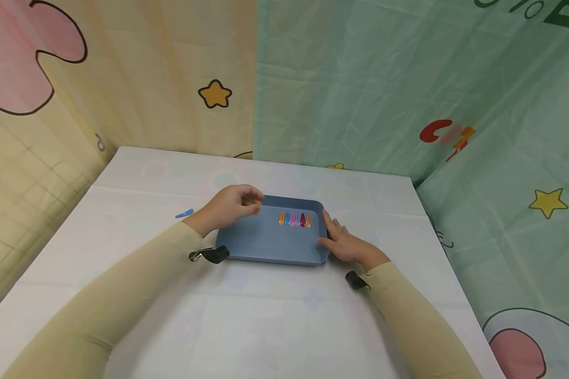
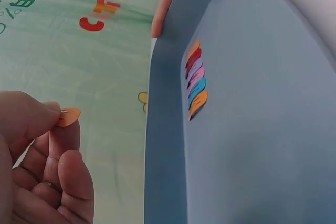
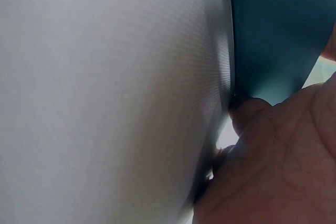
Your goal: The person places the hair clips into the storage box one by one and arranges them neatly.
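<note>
My left hand [image 1: 234, 205] pinches an orange snap hair clip [image 2: 69, 117] between thumb and fingertips, above the far left part of a blue-grey tray [image 1: 261, 245]. The other fingers curl loosely beneath it in the left wrist view. Toward the tray's right side lies a neat row of hair clips [image 1: 292, 219] in orange, blue, purple, pink and red. My right hand [image 1: 346, 245] rests against the tray's right edge, its fingers extended along the rim. In the right wrist view, the palm is close to the tray wall [image 3: 278, 30]; some fingertips are hidden.
A blue hair clip [image 1: 184, 213] lies on the white tablecloth [image 1: 265, 316], left of the tray and beside my left wrist. Printed curtains [image 1: 336, 95] hang behind the table and along both sides.
</note>
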`<state>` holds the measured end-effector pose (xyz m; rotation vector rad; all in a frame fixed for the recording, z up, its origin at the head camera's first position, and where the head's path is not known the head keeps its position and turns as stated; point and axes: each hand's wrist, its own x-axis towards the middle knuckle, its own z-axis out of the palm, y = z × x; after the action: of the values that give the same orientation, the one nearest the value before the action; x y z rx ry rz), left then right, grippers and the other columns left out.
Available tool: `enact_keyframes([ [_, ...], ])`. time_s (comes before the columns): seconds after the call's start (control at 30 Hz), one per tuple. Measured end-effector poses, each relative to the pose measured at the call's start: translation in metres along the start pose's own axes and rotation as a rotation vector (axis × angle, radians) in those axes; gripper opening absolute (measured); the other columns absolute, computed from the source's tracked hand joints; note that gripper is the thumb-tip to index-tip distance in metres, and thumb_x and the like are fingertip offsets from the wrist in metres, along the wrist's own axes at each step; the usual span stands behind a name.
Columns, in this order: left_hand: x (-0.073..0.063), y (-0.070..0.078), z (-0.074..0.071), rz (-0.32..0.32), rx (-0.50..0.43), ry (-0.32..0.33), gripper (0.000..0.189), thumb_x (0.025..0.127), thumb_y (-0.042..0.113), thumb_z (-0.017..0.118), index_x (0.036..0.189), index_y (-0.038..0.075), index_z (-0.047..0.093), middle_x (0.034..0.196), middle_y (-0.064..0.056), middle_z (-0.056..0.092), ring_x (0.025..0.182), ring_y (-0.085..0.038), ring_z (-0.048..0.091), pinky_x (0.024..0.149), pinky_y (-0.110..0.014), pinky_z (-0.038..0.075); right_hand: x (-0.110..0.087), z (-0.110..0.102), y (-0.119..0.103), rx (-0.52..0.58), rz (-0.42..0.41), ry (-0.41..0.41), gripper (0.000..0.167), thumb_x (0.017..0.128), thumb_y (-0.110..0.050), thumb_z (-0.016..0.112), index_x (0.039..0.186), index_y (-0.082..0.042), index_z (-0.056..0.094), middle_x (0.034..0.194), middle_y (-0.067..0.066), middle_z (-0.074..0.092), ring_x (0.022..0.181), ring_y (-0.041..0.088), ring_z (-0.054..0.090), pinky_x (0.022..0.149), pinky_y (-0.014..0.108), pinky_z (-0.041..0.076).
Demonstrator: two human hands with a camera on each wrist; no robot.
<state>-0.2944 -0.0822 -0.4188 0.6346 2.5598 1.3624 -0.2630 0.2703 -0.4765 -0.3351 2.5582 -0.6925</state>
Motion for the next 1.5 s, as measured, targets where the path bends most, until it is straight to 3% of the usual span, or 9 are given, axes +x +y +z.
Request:
enact_keyframes([
  [0.47, 0.020, 0.004, 0.022, 0.003, 0.021, -0.053, 0.021, 0.099, 0.013, 0.070, 0.120, 0.011, 0.073, 0.104, -0.005, 0.075, 0.090, -0.014, 0.074, 0.080, -0.033, 0.053, -0.002, -0.001, -0.002, 0.006, 0.016, -0.001, 0.088, 0.110, -0.046, 0.044, 0.167, -0.025, -0.020, 0.177, 0.017, -0.006, 0.163, 0.044, -0.011, 0.128, 0.066, -0.001],
  [0.7, 0.031, 0.001, 0.031, -0.012, 0.050, -0.102, 0.028, 0.098, 0.016, 0.070, 0.124, 0.006, 0.072, 0.101, -0.004, 0.074, 0.088, -0.016, 0.067, 0.076, -0.031, 0.049, -0.002, 0.000, -0.001, -0.008, 0.006, 0.002, 0.088, 0.111, -0.047, 0.043, 0.167, -0.023, -0.020, 0.177, 0.017, -0.006, 0.163, 0.043, -0.011, 0.129, 0.065, 0.000],
  [0.93, 0.038, -0.008, 0.039, -0.073, 0.099, -0.145, 0.027, 0.101, 0.016, 0.066, 0.125, 0.005, 0.071, 0.093, -0.001, 0.073, 0.085, -0.017, 0.062, 0.076, -0.031, 0.049, -0.001, 0.000, -0.001, -0.001, 0.015, -0.005, 0.089, 0.110, -0.048, 0.044, 0.167, -0.025, -0.020, 0.178, 0.016, -0.007, 0.163, 0.043, -0.011, 0.129, 0.065, 0.000],
  [1.27, 0.045, -0.027, 0.047, -0.122, 0.090, -0.137, 0.023, 0.103, 0.018, 0.069, 0.122, 0.005, 0.072, 0.095, -0.002, 0.076, 0.091, -0.016, 0.068, 0.086, -0.033, 0.052, -0.001, 0.000, 0.000, 0.003, 0.013, -0.009, 0.089, 0.110, -0.050, 0.044, 0.167, -0.026, -0.019, 0.177, 0.017, -0.008, 0.162, 0.045, -0.012, 0.128, 0.067, 0.000],
  [1.5, 0.045, -0.034, 0.046, -0.152, 0.089, -0.124, 0.022, 0.102, 0.016, 0.068, 0.121, 0.005, 0.072, 0.097, -0.004, 0.076, 0.089, -0.016, 0.069, 0.083, -0.032, 0.052, 0.000, -0.001, 0.000, 0.006, 0.012, -0.010, 0.089, 0.110, -0.049, 0.044, 0.167, -0.026, -0.020, 0.178, 0.015, -0.008, 0.162, 0.044, -0.012, 0.128, 0.067, 0.000],
])
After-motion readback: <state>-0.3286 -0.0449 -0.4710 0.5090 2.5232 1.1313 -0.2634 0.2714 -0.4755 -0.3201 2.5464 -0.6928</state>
